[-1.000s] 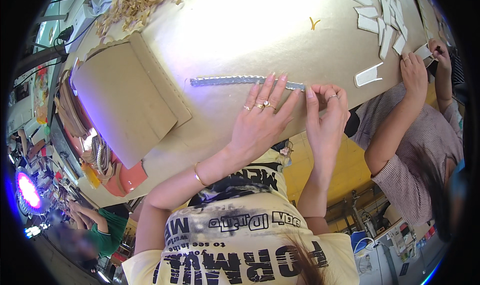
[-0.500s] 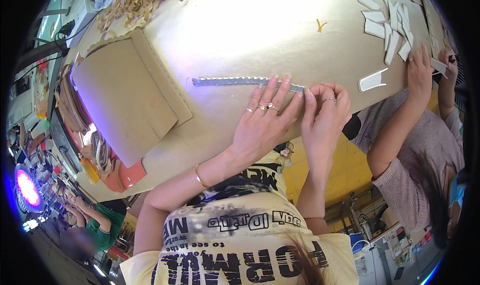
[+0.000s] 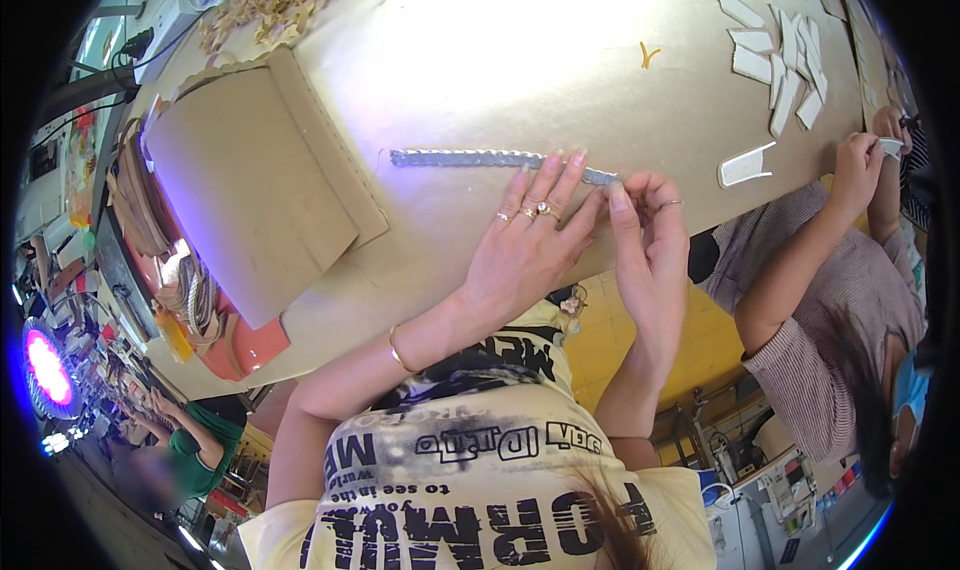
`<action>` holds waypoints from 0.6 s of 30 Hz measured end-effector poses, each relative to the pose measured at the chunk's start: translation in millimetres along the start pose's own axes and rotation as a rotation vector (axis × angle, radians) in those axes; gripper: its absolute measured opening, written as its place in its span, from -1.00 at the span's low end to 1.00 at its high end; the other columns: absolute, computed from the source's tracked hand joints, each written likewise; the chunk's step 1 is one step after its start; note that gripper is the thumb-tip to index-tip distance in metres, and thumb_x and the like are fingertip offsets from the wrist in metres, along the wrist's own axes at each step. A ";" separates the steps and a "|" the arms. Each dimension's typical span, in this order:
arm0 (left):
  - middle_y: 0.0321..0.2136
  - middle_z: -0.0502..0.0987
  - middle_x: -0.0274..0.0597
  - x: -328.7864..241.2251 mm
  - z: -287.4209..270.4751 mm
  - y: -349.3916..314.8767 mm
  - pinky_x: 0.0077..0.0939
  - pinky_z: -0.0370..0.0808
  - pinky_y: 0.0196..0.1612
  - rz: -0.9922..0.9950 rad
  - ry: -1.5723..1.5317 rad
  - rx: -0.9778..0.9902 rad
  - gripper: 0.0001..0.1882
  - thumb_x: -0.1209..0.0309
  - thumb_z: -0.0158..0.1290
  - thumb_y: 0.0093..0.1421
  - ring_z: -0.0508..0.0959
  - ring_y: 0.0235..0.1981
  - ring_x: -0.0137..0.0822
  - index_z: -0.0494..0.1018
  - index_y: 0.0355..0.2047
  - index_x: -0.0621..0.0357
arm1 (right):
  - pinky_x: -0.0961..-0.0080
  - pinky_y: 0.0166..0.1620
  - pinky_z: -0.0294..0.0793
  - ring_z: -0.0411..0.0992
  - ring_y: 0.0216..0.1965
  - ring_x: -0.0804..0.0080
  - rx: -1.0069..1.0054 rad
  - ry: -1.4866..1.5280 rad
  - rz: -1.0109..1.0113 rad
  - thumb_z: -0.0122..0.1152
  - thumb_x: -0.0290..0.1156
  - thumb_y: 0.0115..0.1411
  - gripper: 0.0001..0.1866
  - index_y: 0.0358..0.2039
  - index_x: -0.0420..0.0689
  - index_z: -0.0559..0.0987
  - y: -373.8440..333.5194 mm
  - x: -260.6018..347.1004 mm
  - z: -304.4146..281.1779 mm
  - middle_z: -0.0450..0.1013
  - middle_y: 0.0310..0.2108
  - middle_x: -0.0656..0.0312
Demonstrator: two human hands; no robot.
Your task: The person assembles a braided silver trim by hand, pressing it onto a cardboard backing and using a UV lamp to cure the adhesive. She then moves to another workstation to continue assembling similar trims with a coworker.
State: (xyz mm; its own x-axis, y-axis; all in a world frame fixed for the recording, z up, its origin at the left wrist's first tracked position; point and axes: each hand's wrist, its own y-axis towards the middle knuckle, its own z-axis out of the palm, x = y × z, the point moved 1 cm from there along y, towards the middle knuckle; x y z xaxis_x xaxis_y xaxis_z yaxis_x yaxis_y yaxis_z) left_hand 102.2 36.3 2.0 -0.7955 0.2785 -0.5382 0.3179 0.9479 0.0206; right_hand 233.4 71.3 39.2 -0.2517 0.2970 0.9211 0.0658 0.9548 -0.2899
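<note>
A narrow grey strip with a pale braided-looking edge [image 3: 460,158] lies across the brown-covered table. My left hand [image 3: 530,232] rests on it, fingers stretched out flat over its right part. At the strip's right end, my right hand [image 3: 648,232] is closed with thumb and forefinger pinching the tip. Part of the strip is hidden under my left fingers. A thin thread or fibre curls at its left end.
Left of the strip lies a large brown folded sheet [image 3: 240,190]. Tan scraps [image 3: 285,5] are heaped at the far left. White pieces [image 3: 795,65] lie at the far right, with a white U-shaped piece [image 3: 745,167] nearer. A co-worker's hands [image 3: 858,165] hold a small white piece.
My right hand has turned a little and its fingers have shifted at the strip's end. My left hand stays nearly still. The co-worker's near hand has moved right, toward the white piece.
</note>
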 end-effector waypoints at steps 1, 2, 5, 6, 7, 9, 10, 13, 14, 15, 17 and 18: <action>0.33 0.12 -0.03 0.4 0.6 -0.2 0.05 0.14 0.29 0.003 -0.008 -0.005 -0.54 0.23 0.11 0.21 0.13 0.34 0.01 0.38 0.12 -0.05 | 0.68 -0.30 0.32 0.28 -0.41 0.64 -0.029 0.052 -0.024 0.19 -0.47 0.24 -0.80 -0.18 -0.25 0.42 1.9 -0.6 2.3 0.41 -0.42 0.30; 0.33 0.12 -0.03 0.7 1.0 -0.7 0.05 0.13 0.29 0.005 -0.020 -0.009 -0.53 0.23 0.11 0.20 0.12 0.34 0.01 0.38 0.12 -0.04 | 0.68 -0.30 0.32 0.28 -0.41 0.64 -0.031 0.015 -0.024 0.20 -0.47 0.23 -0.77 -0.16 -0.26 0.42 3.5 -0.8 3.4 0.42 -0.42 0.29; 0.33 0.11 -0.02 1.0 1.6 -1.7 0.05 0.11 0.30 0.002 -0.026 0.002 -0.50 0.22 0.11 0.20 0.11 0.35 0.01 0.35 0.15 -0.03 | 0.67 -0.33 0.32 0.28 -0.43 0.64 -0.058 -0.079 -0.023 0.25 -0.48 0.19 -0.69 -0.10 -0.27 0.41 7.8 0.7 5.7 0.43 -0.44 0.29; 0.33 0.10 -0.02 1.2 1.6 -1.9 0.04 0.10 0.31 0.004 -0.021 0.007 -0.50 0.23 0.11 0.20 0.11 0.35 0.00 0.35 0.15 -0.03 | 0.67 -0.35 0.32 0.28 -0.45 0.64 -0.081 -0.102 -0.020 0.26 -0.48 0.17 -0.68 -0.10 -0.28 0.41 8.7 1.4 7.1 0.43 -0.45 0.30; 0.33 0.10 -0.02 1.5 1.4 -2.0 0.04 0.09 0.31 0.007 -0.018 0.012 -0.49 0.23 0.11 0.20 0.11 0.35 0.00 0.34 0.16 -0.03 | 0.67 -0.37 0.31 0.27 -0.46 0.65 -0.109 -0.129 0.001 0.27 -0.48 0.16 -0.67 -0.10 -0.28 0.42 9.2 2.0 8.6 0.42 -0.47 0.30; 0.34 0.09 -0.02 1.6 0.9 -2.3 0.03 0.08 0.32 0.009 -0.011 0.021 -0.48 0.23 0.11 0.20 0.11 0.35 0.00 0.33 0.17 -0.03 | 0.68 -0.40 0.29 0.26 -0.48 0.65 -0.142 -0.183 0.003 0.28 -0.49 0.15 -0.66 -0.09 -0.29 0.44 9.9 3.8 10.0 0.42 -0.50 0.31; 0.34 0.09 -0.02 1.6 0.7 -2.1 0.03 0.08 0.32 0.008 -0.006 0.025 -0.48 0.23 0.11 0.20 0.10 0.35 0.00 0.33 0.18 -0.03 | 0.68 -0.41 0.28 0.26 -0.49 0.65 -0.158 -0.211 0.000 0.28 -0.49 0.14 -0.66 -0.09 -0.29 0.44 10.5 4.6 10.1 0.42 -0.51 0.32; 0.34 0.09 -0.02 1.7 0.2 -1.5 0.02 0.07 0.32 0.011 -0.003 0.025 -0.48 0.23 0.11 0.20 0.10 0.35 0.00 0.33 0.17 -0.03 | 0.68 -0.44 0.28 0.26 -0.50 0.65 -0.136 -0.241 0.031 0.29 -0.50 0.13 -0.65 -0.08 -0.30 0.46 12.5 4.3 10.3 0.42 -0.51 0.32; 0.34 0.09 -0.01 1.8 0.1 -1.4 0.01 0.07 0.32 0.012 -0.008 0.022 -0.49 0.23 0.10 0.20 0.10 0.35 0.00 0.33 0.17 -0.03 | 0.72 -0.41 0.28 0.26 -0.48 0.68 -0.125 -0.237 0.037 0.28 -0.52 0.14 -0.66 -0.08 -0.29 0.45 12.2 3.8 9.9 0.42 -0.49 0.33; 0.34 0.09 -0.01 1.9 0.1 -1.4 0.01 0.07 0.32 0.018 0.008 0.025 -0.49 0.23 0.10 0.20 0.10 0.35 0.00 0.34 0.16 -0.01 | 0.76 -0.39 0.28 0.27 -0.45 0.72 -0.110 -0.231 0.032 0.28 -0.53 0.15 -0.66 -0.08 -0.28 0.44 11.1 3.4 9.2 0.42 -0.47 0.35; 0.34 0.09 -0.01 2.5 0.2 -1.6 0.00 0.06 0.33 0.029 0.031 0.027 -0.50 0.24 0.10 0.20 0.10 0.35 0.00 0.34 0.14 0.03 | 0.79 -0.36 0.28 0.27 -0.43 0.75 -0.094 -0.207 -0.004 0.27 -0.55 0.16 -0.68 -0.09 -0.26 0.42 8.0 1.9 8.2 0.43 -0.44 0.35; 0.34 0.09 0.01 2.9 0.2 -1.8 0.01 0.06 0.33 0.024 0.004 0.017 -0.51 0.25 0.12 0.19 0.11 0.35 0.01 0.33 0.11 0.07 | 0.78 -0.35 0.29 0.27 -0.42 0.74 -0.093 -0.189 -0.035 0.27 -0.56 0.16 -0.68 -0.10 -0.25 0.40 5.7 1.2 8.0 0.44 -0.44 0.35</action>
State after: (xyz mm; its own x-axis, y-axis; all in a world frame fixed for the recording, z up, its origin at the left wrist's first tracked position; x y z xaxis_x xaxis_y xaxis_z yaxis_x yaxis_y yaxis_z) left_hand 99.4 35.4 0.2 -0.7895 0.3015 -0.5346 0.3454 0.9383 0.0191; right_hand 225.7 76.9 36.6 -0.4313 0.2640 0.8627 0.1405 0.9642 -0.2248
